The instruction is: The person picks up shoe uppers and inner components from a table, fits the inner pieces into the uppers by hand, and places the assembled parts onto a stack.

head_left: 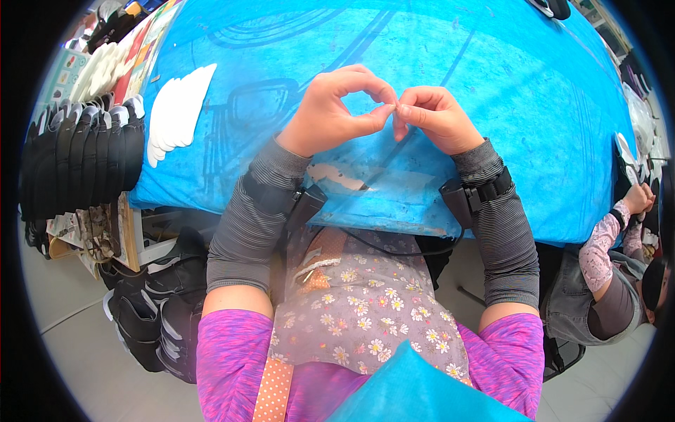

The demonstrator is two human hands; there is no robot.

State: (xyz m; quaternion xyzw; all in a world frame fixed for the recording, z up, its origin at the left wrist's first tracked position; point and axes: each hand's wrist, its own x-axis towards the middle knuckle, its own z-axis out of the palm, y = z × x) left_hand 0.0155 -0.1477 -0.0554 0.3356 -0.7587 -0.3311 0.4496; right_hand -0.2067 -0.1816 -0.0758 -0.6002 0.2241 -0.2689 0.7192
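Above the blue-covered table [394, 200], my left hand [325, 116] and my right hand [444, 121] meet at the fingertips. The left thumb and forefinger form a ring, their tips pinched together. On the right, thumb and forefinger are pressed together too, right beside the left ones. Whatever lies between the tips is too small or hidden to make out. Left of my hands, a fanned stack of white sole-shaped pieces [181, 109] rests flat on the cover.
A row of black shoe uppers [77, 158] hangs at the table's left side, with white pieces [102, 70] behind. More black uppers [165, 309] are piled below left. At right, a co-worker's hands [638, 199] are near a black-and-white piece [626, 156]. A dark object [559, 8] lies at the far edge.
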